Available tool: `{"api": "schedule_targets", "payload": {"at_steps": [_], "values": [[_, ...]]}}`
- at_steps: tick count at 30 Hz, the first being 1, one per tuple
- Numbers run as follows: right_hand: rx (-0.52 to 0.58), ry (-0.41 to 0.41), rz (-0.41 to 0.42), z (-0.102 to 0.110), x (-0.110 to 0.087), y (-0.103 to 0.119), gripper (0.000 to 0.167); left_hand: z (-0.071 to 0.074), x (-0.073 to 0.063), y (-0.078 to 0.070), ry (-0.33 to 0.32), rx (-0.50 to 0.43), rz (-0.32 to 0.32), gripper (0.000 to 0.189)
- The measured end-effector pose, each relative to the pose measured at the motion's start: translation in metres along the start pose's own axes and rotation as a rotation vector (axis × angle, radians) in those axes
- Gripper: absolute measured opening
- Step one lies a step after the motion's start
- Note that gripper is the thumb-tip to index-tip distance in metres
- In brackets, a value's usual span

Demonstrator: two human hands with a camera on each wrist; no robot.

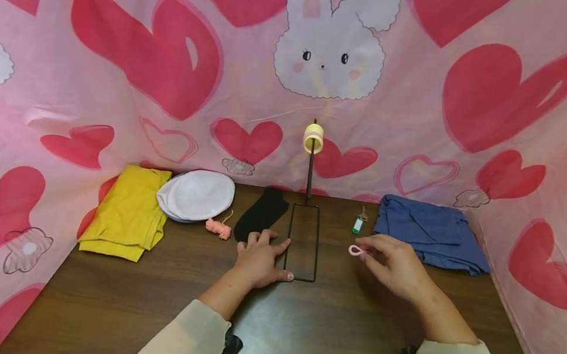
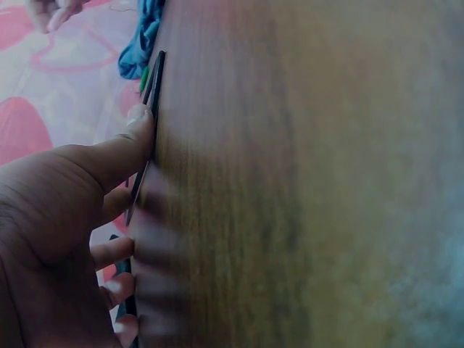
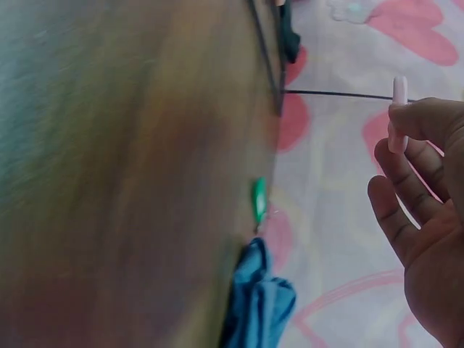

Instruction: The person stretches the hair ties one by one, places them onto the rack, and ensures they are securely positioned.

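Observation:
My left hand (image 1: 258, 261) rests at the left side of a black wire stand (image 1: 310, 177), fingers spread. Its thumb and index finger touch the base frame; the other fingertips lie by a black sock (image 1: 261, 212). In the left wrist view, the thumb presses on the base wire (image 2: 154, 119). Yellow and pinkish bands (image 1: 314, 130) sit on the stand's upper arm. My right hand (image 1: 394, 267) pinches a small pink loop, seemingly a hair tie (image 3: 399, 88), between thumb and index finger, raised above the table to the right of the stand.
Behind my right hand lie a green-tagged key (image 1: 358, 224) and folded blue cloth (image 1: 425, 230). At the left are folded yellow cloth (image 1: 127, 214), a white hat (image 1: 198, 195) and a coral yarn bundle (image 1: 218, 228). A heart-patterned curtain (image 1: 250, 102) surrounds the wooden table (image 1: 317, 335).

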State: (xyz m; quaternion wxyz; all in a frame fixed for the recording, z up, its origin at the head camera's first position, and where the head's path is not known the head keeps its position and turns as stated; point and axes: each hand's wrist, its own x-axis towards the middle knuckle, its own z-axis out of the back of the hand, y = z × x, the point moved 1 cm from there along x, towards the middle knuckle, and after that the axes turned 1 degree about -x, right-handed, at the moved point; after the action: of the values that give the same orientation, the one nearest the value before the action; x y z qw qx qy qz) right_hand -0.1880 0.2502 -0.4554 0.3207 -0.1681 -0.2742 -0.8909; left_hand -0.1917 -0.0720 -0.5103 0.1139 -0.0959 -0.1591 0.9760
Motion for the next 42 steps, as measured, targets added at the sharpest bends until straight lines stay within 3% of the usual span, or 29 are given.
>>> {"api": "schedule_targets", "payload": {"at_steps": [8,20,27,31,34,39,42], "values": [[0.022,-0.105,0.118,0.012,0.024,0.014,0.037,0.001,0.002,-0.001,0.009,0.007,0.001,0.088],[0.085,-0.147,0.207,0.022,0.059,0.057,0.031,0.004,-0.001,-0.002,-0.013,0.005,-0.002,0.088],[0.091,-0.224,0.271,0.030,0.076,0.076,0.032,0.004,0.000,-0.002,-0.004,0.006,0.009,0.088],[0.106,-0.269,0.325,0.035,0.085,0.086,0.023,0.003,0.000,-0.002,-0.002,0.003,0.011,0.088],[0.107,-0.283,0.348,0.039,0.090,0.094,0.030,0.003,0.000,-0.002,-0.001,0.005,0.012,0.088],[0.101,-0.293,0.377,0.045,0.095,0.104,0.021,0.002,0.000,-0.002,-0.001,0.005,0.013,0.088],[0.106,-0.301,0.381,0.049,0.099,0.110,0.028,0.002,0.000,-0.002,0.000,0.006,0.013,0.088]]}}
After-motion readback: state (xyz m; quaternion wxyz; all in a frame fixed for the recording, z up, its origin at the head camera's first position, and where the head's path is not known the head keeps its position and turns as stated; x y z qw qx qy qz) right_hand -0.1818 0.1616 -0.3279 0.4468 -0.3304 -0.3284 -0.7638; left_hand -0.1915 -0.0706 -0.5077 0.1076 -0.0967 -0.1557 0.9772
